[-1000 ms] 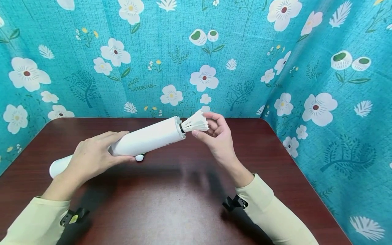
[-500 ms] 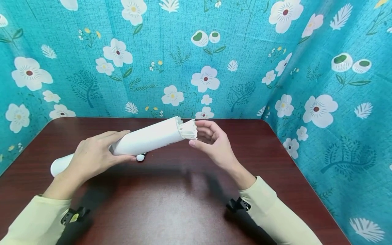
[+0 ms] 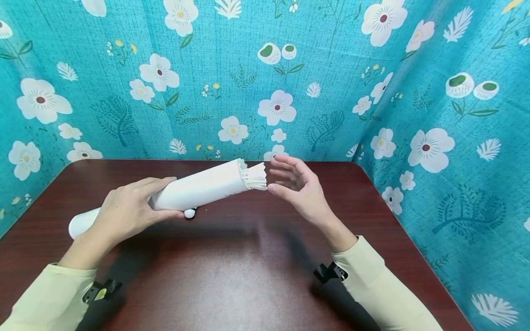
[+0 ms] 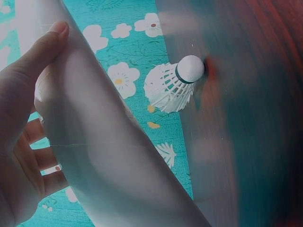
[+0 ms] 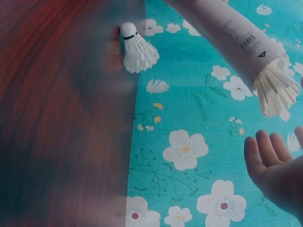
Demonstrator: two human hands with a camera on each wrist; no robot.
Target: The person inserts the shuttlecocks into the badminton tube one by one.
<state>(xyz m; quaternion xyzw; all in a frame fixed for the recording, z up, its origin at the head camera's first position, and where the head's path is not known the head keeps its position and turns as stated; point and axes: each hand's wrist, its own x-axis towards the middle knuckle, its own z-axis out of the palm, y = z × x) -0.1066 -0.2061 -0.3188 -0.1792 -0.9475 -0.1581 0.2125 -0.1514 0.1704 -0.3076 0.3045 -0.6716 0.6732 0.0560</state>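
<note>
My left hand [image 3: 126, 207] grips a long white shuttlecock tube [image 3: 203, 186] round its middle and holds it tilted, mouth end up and to the right. A feather shuttlecock [image 3: 257, 176] sits in the mouth, its skirt sticking out and its cork hidden inside. Just right of that skirt is my right hand [image 3: 301, 191], fingers parted and holding nothing; the right wrist view shows a gap between its fingers and the feathers. Another shuttlecock [image 4: 168, 87] lies on the table behind the tube. Only its cork [image 3: 189, 213] shows clearly in the head view.
The dark red-brown table [image 3: 232, 276] carries the loose shuttlecock near its far side. A turquoise flowered curtain [image 3: 232, 69] hangs behind the table and along the right. Black straps with small devices [image 3: 331, 272] sit at both wrists.
The shuttlecock has gone from my right fingers, cork just outside the mouth, into the tube up to its skirt. My right hand has let go and drawn back right. The left hand keeps its grip.
</note>
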